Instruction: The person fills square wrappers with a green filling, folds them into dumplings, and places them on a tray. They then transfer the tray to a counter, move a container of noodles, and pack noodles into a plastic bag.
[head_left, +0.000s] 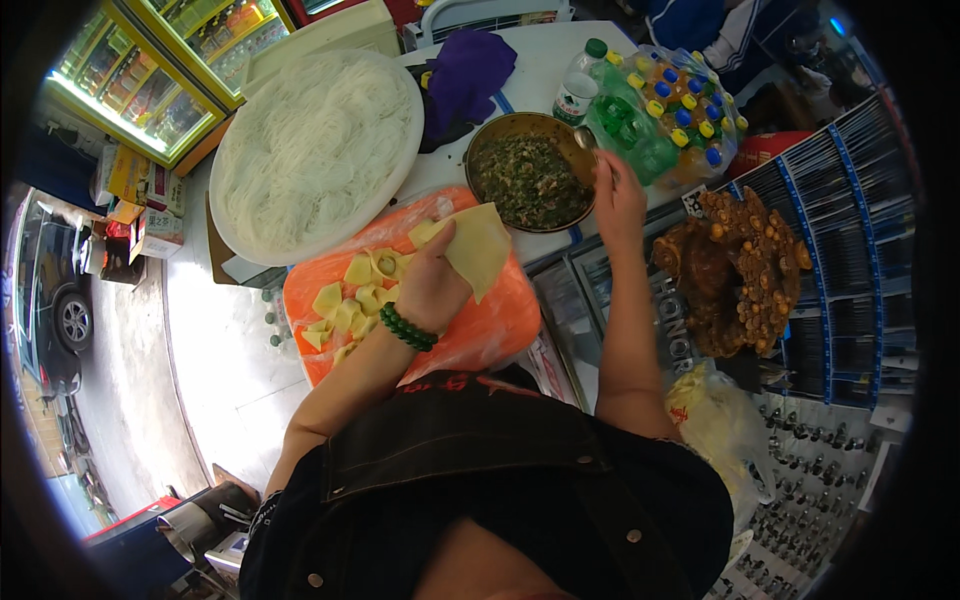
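My left hand (435, 289), with a green bead bracelet at the wrist, holds a pale yellow dough wrapper (480, 244) between thumb and fingers. Below it lies an orange tray covered with clear plastic (487, 330), with several folded dumplings (360, 292) on its left part. My right hand (621, 196) grips a metal spoon (585, 138) at the right rim of a round metal bowl (487, 131). Green, minced filling (529, 180) lies in the bowl. The spoon's handle is mostly hidden by my fingers.
A large white basin (416, 135) of thin white noodles stands left of the bowl. A purple cloth (469, 71), a green-capped plastic bottle (577, 86) and bagged drink bottles (675, 112) lie beyond. A carved brown ornament (735, 277) stands at the right on a glass counter.
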